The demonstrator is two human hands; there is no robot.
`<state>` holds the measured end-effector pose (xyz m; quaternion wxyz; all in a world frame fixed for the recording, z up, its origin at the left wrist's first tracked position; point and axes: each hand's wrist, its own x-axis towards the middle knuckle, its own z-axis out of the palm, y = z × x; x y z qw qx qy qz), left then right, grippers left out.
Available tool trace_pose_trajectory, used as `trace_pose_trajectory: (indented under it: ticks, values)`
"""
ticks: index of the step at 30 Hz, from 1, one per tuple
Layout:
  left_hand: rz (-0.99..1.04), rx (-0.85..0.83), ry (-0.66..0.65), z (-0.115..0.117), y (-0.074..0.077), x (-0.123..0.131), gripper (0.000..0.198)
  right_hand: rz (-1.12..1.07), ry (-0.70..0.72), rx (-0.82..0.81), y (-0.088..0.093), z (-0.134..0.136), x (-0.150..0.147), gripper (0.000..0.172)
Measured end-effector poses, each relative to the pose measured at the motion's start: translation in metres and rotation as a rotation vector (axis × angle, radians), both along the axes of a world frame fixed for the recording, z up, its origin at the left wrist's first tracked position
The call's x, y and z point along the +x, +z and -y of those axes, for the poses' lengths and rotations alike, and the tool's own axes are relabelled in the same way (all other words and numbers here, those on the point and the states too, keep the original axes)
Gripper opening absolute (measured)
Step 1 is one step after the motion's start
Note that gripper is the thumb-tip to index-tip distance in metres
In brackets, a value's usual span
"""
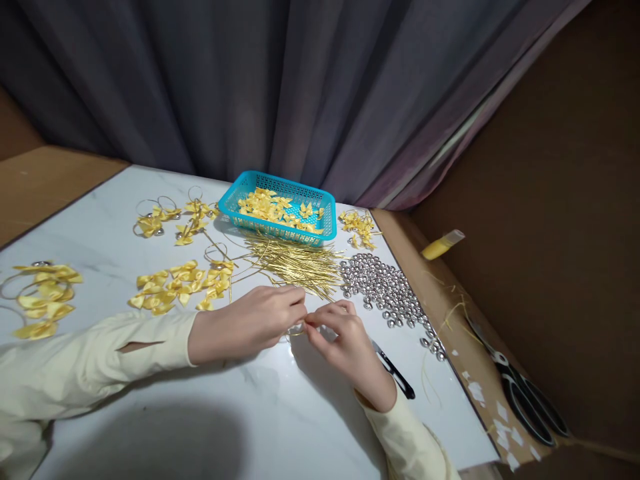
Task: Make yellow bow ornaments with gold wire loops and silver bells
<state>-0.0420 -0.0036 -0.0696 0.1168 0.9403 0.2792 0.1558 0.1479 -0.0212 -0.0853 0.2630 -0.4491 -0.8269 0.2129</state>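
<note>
Basically, everything happens at the fingertips; a thin gold strand (297, 333), bent into a small arc, shows just under them, around mid-bench (280, 413), on the near side of the pile of gold strands (300, 267). Left hand (255, 320) is drawn down to a tight pinch, fingers bunched, the strand at its tips; right hand (350, 343) meets it thumb to index, hardly any gap, the other fingers loosely curled; both seem to have the strand, but the exact contact is hidden.

Handling, my read: next to no weight; springy like fine wire or stiff cord, so it likely holds a bend but kicks back if let go early; smooth finish, could slide or roll between dry fingertips; not fragile in tension, though a sharp kink would probably show. Best grip is close to the ends, pads only, light pinch; mid-span hold lets the tips whip about.

Nearby: silver beads (383, 283) along the right edge, hard, round-looking, probably quick to roll; yellow bows (173, 287) left of the pile, soft, easily creased, so take them by the knot; blue basket (327, 230) by the far edge with more bows; black-handled cutter (397, 375) just beside the right wrist, mind the blade.
</note>
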Motion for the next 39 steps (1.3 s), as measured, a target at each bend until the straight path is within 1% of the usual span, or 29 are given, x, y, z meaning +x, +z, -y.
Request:
trace_pose_trajectory:
  ticks: [6,13,20,25,29,31,33,36,39]
  values:
    - [-0.003,0.001,-0.002,-0.001,0.001,-0.001,0.017,0.026,0.045,0.020,0.000,0.000,0.000,0.011]
    - [-0.047,0.023,-0.012,-0.004,-0.004,-0.003,0.016,0.027,0.112,-0.079,0.004,0.002,-0.001,0.017]
    - [-0.155,0.013,-0.044,-0.005,0.005,-0.002,0.016,0.054,0.130,-0.095,0.004,0.002,0.000,0.017]
    - [-0.220,0.076,-0.113,-0.005,0.006,-0.003,0.017,0.122,0.168,-0.072,0.005,0.003,-0.001,0.018]
    - [-0.179,0.137,-0.146,-0.006,0.003,-0.005,0.012,0.145,0.192,-0.042,0.006,0.003,0.000,0.017]
    - [-0.139,0.158,-0.155,-0.006,0.003,-0.005,0.013,0.155,0.194,-0.033,0.007,0.003,0.001,0.016]
    - [-0.122,0.161,-0.143,-0.007,0.003,-0.006,0.014,0.143,0.186,-0.036,0.007,0.002,0.001,0.015]
    - [-0.132,0.148,-0.102,-0.007,0.006,-0.005,0.014,0.056,0.152,-0.062,0.006,0.002,0.001,0.005]
    - [-0.139,0.124,-0.068,-0.007,0.008,-0.004,0.017,-0.045,0.099,-0.084,0.005,0.002,0.000,0.010]
